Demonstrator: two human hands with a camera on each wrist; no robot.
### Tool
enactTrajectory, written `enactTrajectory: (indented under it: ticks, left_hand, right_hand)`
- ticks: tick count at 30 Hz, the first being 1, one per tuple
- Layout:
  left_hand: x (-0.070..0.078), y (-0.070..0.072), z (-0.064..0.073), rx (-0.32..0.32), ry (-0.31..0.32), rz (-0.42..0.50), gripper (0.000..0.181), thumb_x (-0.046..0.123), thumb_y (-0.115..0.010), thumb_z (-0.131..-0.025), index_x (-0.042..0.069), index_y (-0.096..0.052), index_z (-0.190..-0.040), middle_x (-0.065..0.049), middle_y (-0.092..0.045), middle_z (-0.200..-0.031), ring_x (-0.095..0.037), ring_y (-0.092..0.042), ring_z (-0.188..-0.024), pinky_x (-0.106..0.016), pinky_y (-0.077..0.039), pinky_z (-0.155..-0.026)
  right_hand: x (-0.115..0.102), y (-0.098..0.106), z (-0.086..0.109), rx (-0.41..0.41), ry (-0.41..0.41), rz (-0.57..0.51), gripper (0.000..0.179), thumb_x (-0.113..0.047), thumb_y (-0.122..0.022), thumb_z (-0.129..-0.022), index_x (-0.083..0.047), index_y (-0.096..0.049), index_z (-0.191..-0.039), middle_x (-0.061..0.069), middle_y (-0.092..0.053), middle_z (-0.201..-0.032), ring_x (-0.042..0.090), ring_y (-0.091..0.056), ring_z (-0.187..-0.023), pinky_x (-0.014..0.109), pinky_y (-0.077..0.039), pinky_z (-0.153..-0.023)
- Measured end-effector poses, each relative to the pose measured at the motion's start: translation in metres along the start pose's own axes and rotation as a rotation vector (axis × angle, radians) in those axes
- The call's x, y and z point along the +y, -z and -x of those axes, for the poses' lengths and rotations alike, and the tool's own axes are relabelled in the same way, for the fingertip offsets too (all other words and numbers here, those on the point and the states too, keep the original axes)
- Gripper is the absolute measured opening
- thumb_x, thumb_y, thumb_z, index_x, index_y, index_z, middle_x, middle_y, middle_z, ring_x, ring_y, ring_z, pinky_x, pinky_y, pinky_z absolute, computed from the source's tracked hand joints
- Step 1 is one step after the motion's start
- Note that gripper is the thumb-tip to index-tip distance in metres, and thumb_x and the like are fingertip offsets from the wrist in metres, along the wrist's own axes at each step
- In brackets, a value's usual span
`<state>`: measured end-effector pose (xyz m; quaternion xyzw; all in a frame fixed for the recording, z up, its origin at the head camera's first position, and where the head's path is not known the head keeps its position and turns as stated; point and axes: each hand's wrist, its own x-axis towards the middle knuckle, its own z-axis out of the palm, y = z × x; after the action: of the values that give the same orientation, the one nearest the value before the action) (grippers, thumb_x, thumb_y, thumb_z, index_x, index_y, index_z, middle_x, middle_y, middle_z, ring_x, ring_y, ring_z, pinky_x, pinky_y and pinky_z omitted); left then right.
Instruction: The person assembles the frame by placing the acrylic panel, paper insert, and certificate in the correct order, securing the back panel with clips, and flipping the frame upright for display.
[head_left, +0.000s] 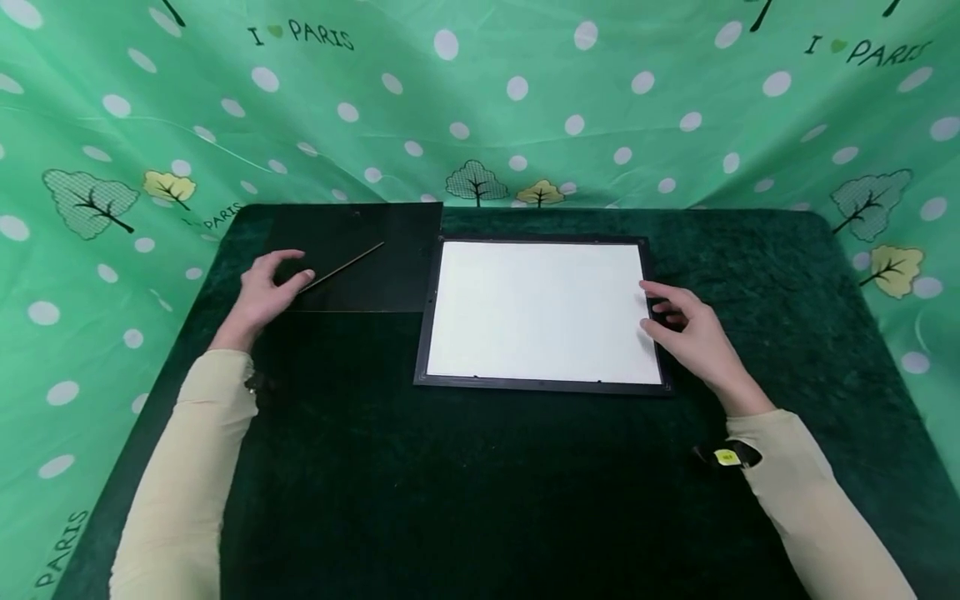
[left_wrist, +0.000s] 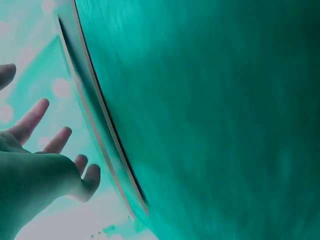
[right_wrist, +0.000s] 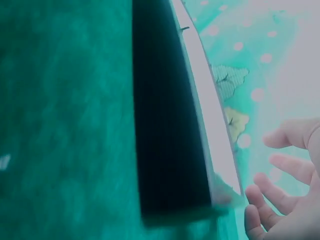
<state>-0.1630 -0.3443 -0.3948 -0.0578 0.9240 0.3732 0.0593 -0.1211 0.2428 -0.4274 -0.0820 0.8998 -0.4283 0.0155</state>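
Observation:
A black picture frame [head_left: 425, 342] lies flat at the centre of the table with a white sheet [head_left: 540, 308] inside it. Over its right side hovers my right hand [head_left: 696, 337], fingers loosely spread and thumb tip above the sheet's edge. In the right wrist view the fingers stand near the frame's end, gripping nothing. A thin black board [head_left: 397, 279] lies left of the frame, and a narrow brown edge [head_left: 341, 268] runs diagonally across it. My left hand [head_left: 266, 292] is at the board's left end, fingers apart and thumb close to that brown edge.
Dark green velvety cloth [head_left: 480, 492] covers the table. Behind and beside it hangs a green curtain [head_left: 517, 87] with white dots and printed trees. Small tabs [head_left: 599, 382] show along the frame's near edge.

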Motion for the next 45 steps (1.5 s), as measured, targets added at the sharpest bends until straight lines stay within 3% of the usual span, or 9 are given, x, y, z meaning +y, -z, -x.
enactTrajectory:
  ticks: [4, 9, 16, 23, 30, 36, 40, 42, 45]
  left_hand:
    - [-0.017, 0.014, -0.005, 0.002, 0.042, -0.043, 0.071, 0.048, -0.045, -0.098, 0.002, -0.029, -0.149, -0.029, -0.007, -0.154, -0.05, 0.002, -0.138, -0.069, -0.007, -0.104]
    - [-0.033, 0.027, -0.009, -0.035, 0.12, -0.031, 0.075, 0.049, -0.042, -0.098, 0.001, -0.02, -0.151, -0.034, 0.001, -0.153, -0.053, 0.001, -0.137, -0.069, -0.011, -0.103]
    - [-0.041, 0.039, -0.016, -0.063, 0.133, 0.13, 0.072, 0.043, -0.046, -0.099, 0.002, -0.019, -0.152, -0.032, -0.014, -0.152, -0.048, -0.018, -0.135, -0.061, -0.02, -0.106]
    - [-0.05, 0.046, -0.016, -0.084, 0.167, 0.229, 0.043, 0.039, -0.049, -0.1, 0.02, -0.042, -0.137, -0.019, -0.033, -0.14, -0.031, -0.035, -0.116, -0.037, -0.034, -0.093]
    - [-0.059, 0.044, -0.013, -0.057, 0.187, 0.302, 0.05, 0.015, -0.051, -0.101, 0.02, -0.034, -0.148, -0.025, -0.01, -0.155, -0.033, -0.02, -0.138, -0.03, -0.032, -0.097]
    - [-0.061, 0.044, -0.012, 0.013, 0.191, 0.317, 0.055, 0.012, -0.051, -0.1, 0.019, -0.031, -0.151, -0.024, -0.01, -0.156, -0.029, -0.018, -0.14, -0.023, -0.031, -0.094]
    - [-0.063, 0.05, -0.009, 0.027, 0.19, 0.317, 0.056, 0.013, -0.05, -0.1, 0.017, -0.03, -0.152, -0.023, -0.016, -0.155, -0.016, -0.035, -0.126, -0.017, -0.036, -0.076]
    - [-0.064, 0.053, -0.008, 0.044, 0.187, 0.377, 0.055, 0.01, -0.052, -0.099, 0.016, -0.034, -0.15, -0.018, -0.025, -0.149, -0.008, -0.047, -0.103, -0.017, -0.035, -0.061]
    - [-0.068, 0.054, -0.003, 0.072, 0.178, 0.556, 0.053, 0.0, -0.053, -0.096, 0.014, -0.042, -0.145, -0.01, -0.037, -0.131, -0.002, -0.039, -0.062, -0.02, -0.027, -0.046]
  right_hand:
    - [-0.037, -0.003, -0.001, -0.007, 0.02, -0.043, 0.05, -0.009, -0.061, -0.094, -0.008, -0.048, -0.142, 0.021, -0.047, -0.134, 0.038, -0.046, -0.112, 0.055, -0.034, -0.094]
    - [-0.056, -0.017, -0.012, -0.052, 0.039, -0.078, 0.052, -0.006, -0.062, -0.093, -0.007, -0.047, -0.143, 0.02, -0.047, -0.134, 0.037, -0.047, -0.112, 0.055, -0.035, -0.096]
    - [-0.078, -0.048, -0.026, -0.129, 0.096, -0.12, 0.055, -0.004, -0.064, -0.092, -0.007, -0.045, -0.143, 0.018, -0.047, -0.134, 0.034, -0.049, -0.111, 0.051, -0.039, -0.095]
    - [-0.101, -0.077, -0.038, -0.196, 0.076, -0.215, 0.059, -0.005, -0.065, -0.091, -0.009, -0.042, -0.146, 0.017, -0.049, -0.132, 0.031, -0.05, -0.111, 0.046, -0.04, -0.096]
    - [-0.116, -0.096, -0.047, -0.259, 0.023, -0.23, 0.062, -0.009, -0.065, -0.091, -0.011, -0.04, -0.147, 0.014, -0.05, -0.132, 0.027, -0.05, -0.111, 0.043, -0.04, -0.096]
    - [-0.132, -0.112, -0.056, -0.283, 0.036, -0.249, 0.061, -0.009, -0.064, -0.092, -0.012, -0.04, -0.147, 0.014, -0.051, -0.131, 0.027, -0.051, -0.111, 0.039, -0.043, -0.094]
    - [-0.145, -0.124, -0.063, -0.313, 0.05, -0.242, 0.061, -0.01, -0.064, -0.092, -0.013, -0.04, -0.147, 0.014, -0.051, -0.132, 0.027, -0.052, -0.113, 0.036, -0.044, -0.095]
    - [-0.151, -0.13, -0.067, -0.324, 0.065, -0.243, 0.06, -0.01, -0.064, -0.092, -0.012, -0.04, -0.147, 0.014, -0.051, -0.132, 0.026, -0.052, -0.114, 0.035, -0.044, -0.095]
    - [-0.159, -0.14, -0.07, -0.353, 0.077, -0.257, 0.059, -0.01, -0.064, -0.092, -0.011, -0.04, -0.147, 0.015, -0.051, -0.132, 0.026, -0.052, -0.115, 0.033, -0.044, -0.095]
